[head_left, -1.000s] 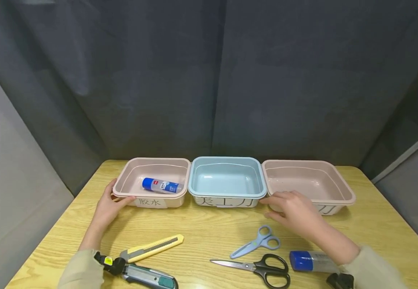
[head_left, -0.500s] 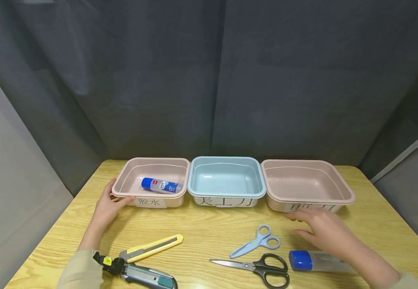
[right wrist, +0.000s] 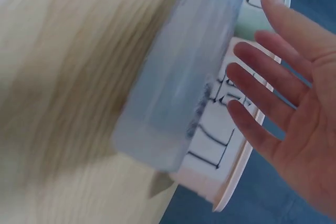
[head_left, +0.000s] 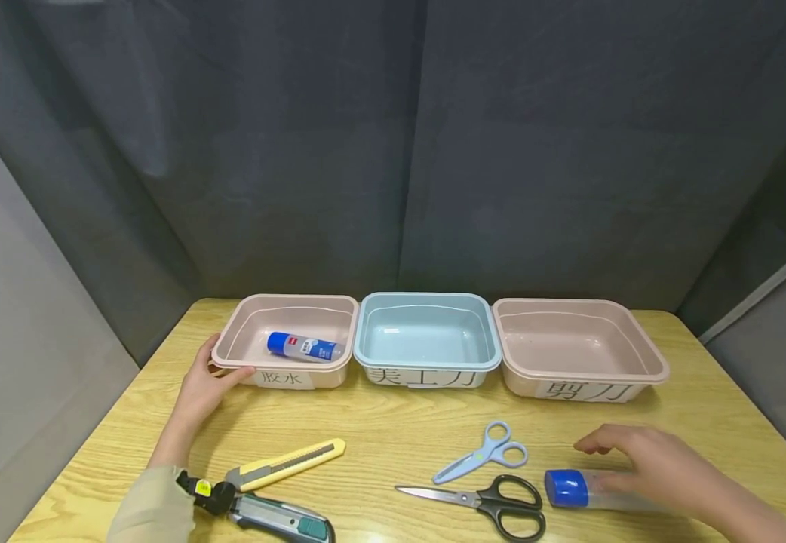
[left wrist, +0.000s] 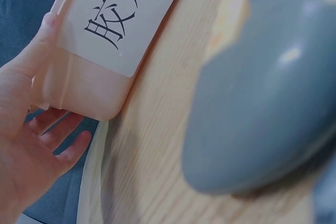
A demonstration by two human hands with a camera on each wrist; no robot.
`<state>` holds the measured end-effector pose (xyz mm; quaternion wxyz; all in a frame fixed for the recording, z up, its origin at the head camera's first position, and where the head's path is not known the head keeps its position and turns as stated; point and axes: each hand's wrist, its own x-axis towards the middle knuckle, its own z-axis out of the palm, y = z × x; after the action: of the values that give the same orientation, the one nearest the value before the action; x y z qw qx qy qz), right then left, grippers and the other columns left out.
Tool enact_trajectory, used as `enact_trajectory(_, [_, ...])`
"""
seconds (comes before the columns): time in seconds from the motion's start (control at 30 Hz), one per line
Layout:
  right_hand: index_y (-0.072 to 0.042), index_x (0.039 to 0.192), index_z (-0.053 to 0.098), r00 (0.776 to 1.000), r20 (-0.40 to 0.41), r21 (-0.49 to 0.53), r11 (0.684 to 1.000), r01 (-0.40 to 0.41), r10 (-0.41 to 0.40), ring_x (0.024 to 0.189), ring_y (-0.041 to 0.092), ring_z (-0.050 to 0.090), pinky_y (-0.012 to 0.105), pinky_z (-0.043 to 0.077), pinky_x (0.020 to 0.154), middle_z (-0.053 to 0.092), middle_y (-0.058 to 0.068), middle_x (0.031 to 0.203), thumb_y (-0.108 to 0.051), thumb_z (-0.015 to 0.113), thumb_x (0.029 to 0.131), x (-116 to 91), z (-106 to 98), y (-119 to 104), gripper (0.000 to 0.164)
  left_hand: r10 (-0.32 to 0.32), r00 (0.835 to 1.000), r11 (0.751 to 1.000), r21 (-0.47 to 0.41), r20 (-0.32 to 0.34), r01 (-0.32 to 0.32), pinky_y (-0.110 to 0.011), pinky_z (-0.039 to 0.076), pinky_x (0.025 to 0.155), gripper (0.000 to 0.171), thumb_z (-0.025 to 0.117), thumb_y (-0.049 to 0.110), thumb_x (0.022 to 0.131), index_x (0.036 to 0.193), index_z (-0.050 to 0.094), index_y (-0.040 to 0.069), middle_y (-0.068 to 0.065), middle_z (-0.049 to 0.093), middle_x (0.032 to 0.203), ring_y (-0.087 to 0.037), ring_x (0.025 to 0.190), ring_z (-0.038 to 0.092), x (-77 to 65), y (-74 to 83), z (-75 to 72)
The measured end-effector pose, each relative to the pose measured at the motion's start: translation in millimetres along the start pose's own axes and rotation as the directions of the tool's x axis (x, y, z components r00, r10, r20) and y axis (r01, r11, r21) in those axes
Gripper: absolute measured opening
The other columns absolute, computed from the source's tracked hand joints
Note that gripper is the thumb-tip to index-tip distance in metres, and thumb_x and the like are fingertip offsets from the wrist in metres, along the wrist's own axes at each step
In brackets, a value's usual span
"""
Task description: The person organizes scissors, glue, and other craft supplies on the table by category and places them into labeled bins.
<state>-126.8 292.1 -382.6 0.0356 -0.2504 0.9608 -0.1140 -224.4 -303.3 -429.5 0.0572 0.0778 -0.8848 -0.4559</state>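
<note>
My left hand (head_left: pixel 204 383) holds the left corner of a pink plastic bin (head_left: pixel 257 305). The thumb lies along the front rim and the fingers reach around the side, as the left wrist view shows. Inside this bin lies a glue bottle (head_left: pixel 305 348) with a blue cap. At the right, my right hand (head_left: pixel 658 460) hovers over a second, larger glue bottle (head_left: pixel 600 486) lying on the table. Its fingers are spread with nothing between them; in the right wrist view this clear bottle (right wrist: pixel 178 72) is apart from the palm.
A blue bin (head_left: pixel 427 332) and another pink bin (head_left: pixel 579 339) continue the row, with paper labels in front. Blue scissors (head_left: pixel 481 456), black-handled scissors (head_left: pixel 501 505), a yellow utility knife (head_left: pixel 291 464) and a grey-green utility knife (head_left: pixel 284 519) lie on the wooden table (head_left: pixel 379 430).
My right hand has moved from the right pink bin's front toward me and rightward, over the glue bottle on the table. My left hand stays at its bin.
</note>
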Motion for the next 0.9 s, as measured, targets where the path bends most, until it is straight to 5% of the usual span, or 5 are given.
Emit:
enact_trajectory(0.1, [-0.024, 0.103, 0.065, 0.992, 0.112, 0.036, 0.997, -0.066, 0.062, 0.086, 0.006, 0.059, 0.031, 0.05, 0.068, 0.063, -0.013, 0.096, -0.058, 0.069, 0.064, -5.8, 3.0, 8.2, 0.052, 0.001, 1.0, 1.0, 0.001, 0.002, -0.001, -0.054, 0.031, 0.1, 0.105, 0.069, 0.051, 0.073, 0.147, 0.005, 0.015, -0.019, 0.026, 0.145, -0.038, 0.122, 0.036, -1.0, 0.9, -1.2])
enact_trajectory(0.3, [-0.026, 0.106, 0.062, 0.969, 0.201, 0.043, 0.987, -0.154, 0.142, 0.092, 0.009, 0.057, 0.034, 0.05, 0.071, 0.061, -0.012, 0.104, -0.059, 0.073, 0.057, -10.8, 11.9, 19.0, 0.06, 0.009, 1.0, 1.0, 0.007, 0.002, -0.009, -0.056, 0.029, 0.101, 0.105, 0.069, 0.051, 0.073, 0.147, 0.005, 0.014, -0.02, 0.024, 0.146, -0.038, 0.123, 0.034, -2.2, 3.1, -3.8])
enact_trajectory(0.53, [-0.027, 0.105, 0.061, 0.923, 0.314, 0.114, 0.956, -0.271, 0.224, 0.089, 0.01, 0.052, 0.035, 0.047, 0.072, 0.059, -0.011, 0.105, -0.026, 0.08, 0.061, -8.8, 18.2, 26.9, 0.048, 0.018, 1.0, 1.0, 0.0, -0.001, -0.018, -0.055, 0.03, 0.1, 0.104, 0.069, 0.05, 0.073, 0.147, 0.006, 0.014, -0.02, 0.026, 0.145, -0.038, 0.122, 0.036, -1.6, 3.0, -2.5])
enact_trajectory(0.77, [-0.024, 0.104, 0.061, 0.947, 0.298, 0.152, 0.974, -0.17, 0.119, 0.081, -0.001, 0.048, 0.021, 0.043, 0.064, 0.058, -0.012, 0.1, -0.02, 0.076, 0.065, -9.7, 18.0, 34.3, 0.042, 0.021, 1.0, 1.0, -0.006, -0.003, -0.021, -0.055, 0.031, 0.1, 0.104, 0.07, 0.049, 0.073, 0.147, 0.006, 0.015, -0.02, 0.026, 0.145, -0.038, 0.122, 0.037, 0.0, 0.8, -0.9])
enact_trajectory(0.9, [-0.021, 0.105, 0.061, 0.958, 0.275, 0.15, 0.981, -0.123, 0.078, 0.081, -0.001, 0.049, 0.022, 0.043, 0.063, 0.059, -0.01, 0.1, -0.024, 0.078, 0.065, -7.8, 14.9, 36.5, 0.044, 0.019, 1.0, 1.0, -0.002, -0.005, -0.019, -0.055, 0.031, 0.099, 0.105, 0.07, 0.051, 0.072, 0.147, 0.006, 0.015, -0.019, 0.027, 0.145, -0.038, 0.122, 0.037, 0.4, 0.1, -0.2])
